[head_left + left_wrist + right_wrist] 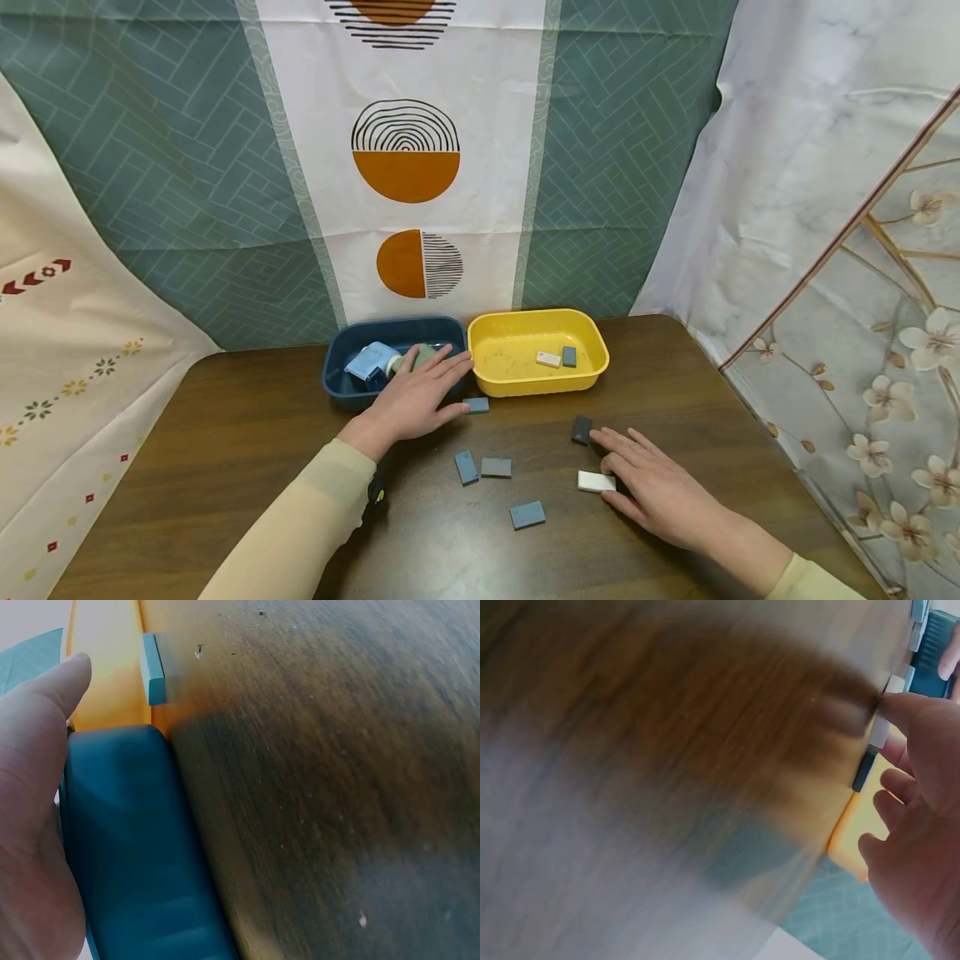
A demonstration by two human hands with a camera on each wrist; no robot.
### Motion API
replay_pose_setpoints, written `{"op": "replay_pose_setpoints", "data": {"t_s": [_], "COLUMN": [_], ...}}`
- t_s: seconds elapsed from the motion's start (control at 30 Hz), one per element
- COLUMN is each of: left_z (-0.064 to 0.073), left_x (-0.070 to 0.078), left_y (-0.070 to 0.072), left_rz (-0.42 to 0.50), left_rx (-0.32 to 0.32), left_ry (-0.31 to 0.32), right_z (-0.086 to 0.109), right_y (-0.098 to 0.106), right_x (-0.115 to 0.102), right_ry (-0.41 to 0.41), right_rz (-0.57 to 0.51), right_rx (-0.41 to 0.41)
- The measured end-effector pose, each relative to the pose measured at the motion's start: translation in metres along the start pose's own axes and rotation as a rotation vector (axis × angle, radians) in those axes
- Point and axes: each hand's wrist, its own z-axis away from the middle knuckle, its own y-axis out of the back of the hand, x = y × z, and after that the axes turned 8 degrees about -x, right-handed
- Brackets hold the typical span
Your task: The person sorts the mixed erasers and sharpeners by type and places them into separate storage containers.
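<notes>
A small white block (593, 481) lies on the table, and my right hand (663, 492) pinches its right end between thumb and index finger. In the right wrist view the thumb overlaps the white block (880, 729), with a black block (864, 771) just beyond it. That black block (581, 429) lies near the other right fingertips. My left hand (416, 398) hovers over the right part of a dark blue bin (340, 350), fingers extended and spread, holding nothing. In the left wrist view its thumb points toward a blue-grey block (153, 669) beside the yellow bin.
The yellow bin (495, 354) adjoins the blue one and holds a white block (548, 359) and a blue-grey block (569, 357). Folded light blue cloth (369, 360) and other items fill the blue bin. Several grey-blue blocks, including one nearer block (527, 515), lie mid-table.
</notes>
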Motion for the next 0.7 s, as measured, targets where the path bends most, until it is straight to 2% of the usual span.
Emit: {"op": "replay_pose_setpoints", "data": {"t_s": [0.37, 0.7], "left_z": [0.001, 0.0], "left_x": [0.0, 0.0], "left_y": [0.0, 0.0], "left_rz": [-0.014, 0.001], "left_rx": [0.002, -0.006], "left_ry": [-0.003, -0.001], "right_z": [-0.006, -0.023], "right_y": [0.006, 0.028], "right_x": [-0.004, 0.004], "right_ry": [0.005, 0.041], "right_rz": [0.0, 0.04], "right_rx": [0.018, 0.107]}}
